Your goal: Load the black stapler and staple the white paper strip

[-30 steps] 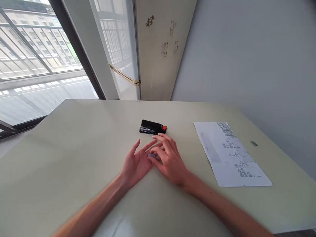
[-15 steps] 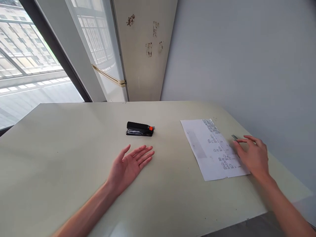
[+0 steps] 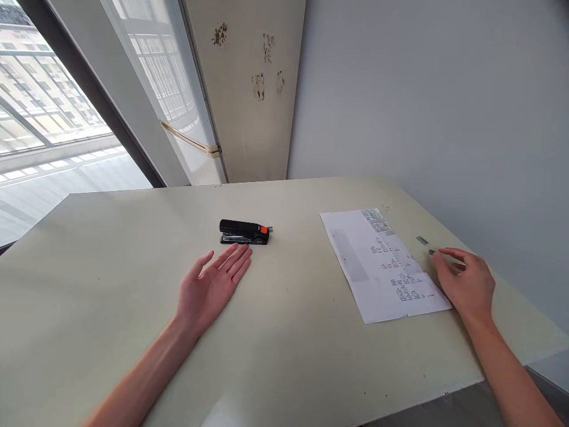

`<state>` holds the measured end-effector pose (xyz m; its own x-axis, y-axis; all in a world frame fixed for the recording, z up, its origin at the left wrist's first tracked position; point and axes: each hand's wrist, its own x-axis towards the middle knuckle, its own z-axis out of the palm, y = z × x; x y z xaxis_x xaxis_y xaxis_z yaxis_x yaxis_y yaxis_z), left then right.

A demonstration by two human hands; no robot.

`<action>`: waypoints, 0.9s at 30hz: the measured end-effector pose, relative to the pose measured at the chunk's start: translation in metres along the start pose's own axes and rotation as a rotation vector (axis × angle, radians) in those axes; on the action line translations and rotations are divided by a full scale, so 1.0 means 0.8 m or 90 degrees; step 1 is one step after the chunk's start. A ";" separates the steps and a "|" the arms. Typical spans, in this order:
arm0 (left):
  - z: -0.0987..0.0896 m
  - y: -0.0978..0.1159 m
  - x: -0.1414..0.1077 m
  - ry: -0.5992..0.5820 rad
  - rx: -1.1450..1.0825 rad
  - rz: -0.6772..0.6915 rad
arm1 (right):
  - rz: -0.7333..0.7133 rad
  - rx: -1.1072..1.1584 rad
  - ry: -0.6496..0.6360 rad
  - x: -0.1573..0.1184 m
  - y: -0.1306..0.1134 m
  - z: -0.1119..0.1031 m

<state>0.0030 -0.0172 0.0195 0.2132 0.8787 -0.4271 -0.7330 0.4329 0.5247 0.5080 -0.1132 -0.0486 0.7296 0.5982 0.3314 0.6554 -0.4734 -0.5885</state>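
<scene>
My left hand [image 3: 212, 284] lies palm up with its fingers stretched out, holding nothing. Its fingertips reach the front edge of a black stapler [image 3: 245, 231] with an orange-red part and a metal bit sticking out at its right end. At the right, my right hand [image 3: 466, 281] has thumb and forefinger pinched on a small grey strip of staples [image 3: 431, 252], mostly hidden by the fingertips. A second short strip of staples [image 3: 422, 240] lies on the table just beyond it. The printed sheet of paper [image 3: 360, 261] lies flat to the left of my right hand.
The pale table [image 3: 284, 356] ends in front at the lower right and meets a grey-blue wall [image 3: 422, 107] along the right. Behind it stand a fridge [image 3: 249, 130] with a cream handle and a window [image 3: 48, 107] at the left.
My left hand has moved left and forward, up to the stapler. My right hand has shifted slightly back toward me, and a strip of staples now lies apart from its fingers.
</scene>
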 end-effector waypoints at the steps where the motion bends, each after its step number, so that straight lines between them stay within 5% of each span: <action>1: 0.000 0.001 0.003 -0.001 -0.001 0.006 | -0.008 0.001 -0.001 0.000 0.000 0.000; 14: 0.004 0.006 0.046 -0.026 0.160 0.064 | -0.060 0.012 -0.016 -0.009 -0.010 0.000; 19: -0.002 -0.001 0.039 -0.121 0.311 0.107 | -0.047 0.006 -0.027 -0.009 -0.007 -0.001; 27: -0.012 -0.002 0.033 -0.141 0.390 0.115 | -0.103 0.090 0.004 -0.019 -0.014 0.001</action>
<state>0.0038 0.0031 0.0006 0.2971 0.9402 -0.1667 -0.2842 0.2538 0.9246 0.4895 -0.1165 -0.0477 0.6189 0.6549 0.4336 0.7300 -0.2759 -0.6253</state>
